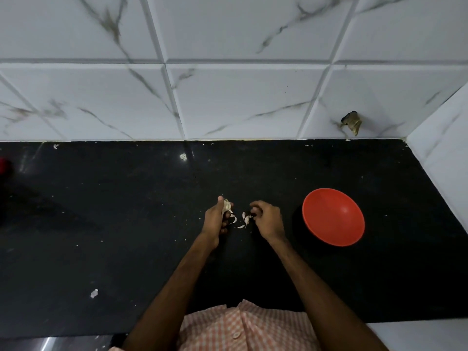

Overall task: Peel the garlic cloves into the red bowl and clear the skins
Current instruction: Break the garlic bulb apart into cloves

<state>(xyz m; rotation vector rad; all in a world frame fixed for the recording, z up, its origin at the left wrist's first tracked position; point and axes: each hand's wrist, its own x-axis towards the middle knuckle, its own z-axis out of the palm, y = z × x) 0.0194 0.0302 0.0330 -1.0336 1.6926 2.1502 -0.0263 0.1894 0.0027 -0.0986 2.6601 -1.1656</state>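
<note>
My left hand [215, 219] grips a garlic bulb [226, 205] above the black counter, thumb up beside it. My right hand [267, 219] hovers just to the right with curled fingers, pinching at a small piece near its fingertips; what it holds is too small to tell. Several white garlic skins [243, 220] lie on the counter between the two hands. The red bowl [333, 216] stands to the right of my right hand, and its inside looks empty.
The black counter [126, 224] meets a white marbled tile wall [228, 97] at the back and a side wall at the right. Small skin flecks dot the counter, with one larger scrap [94, 293] at the front left. A red object [3, 165] peeks in at the left edge.
</note>
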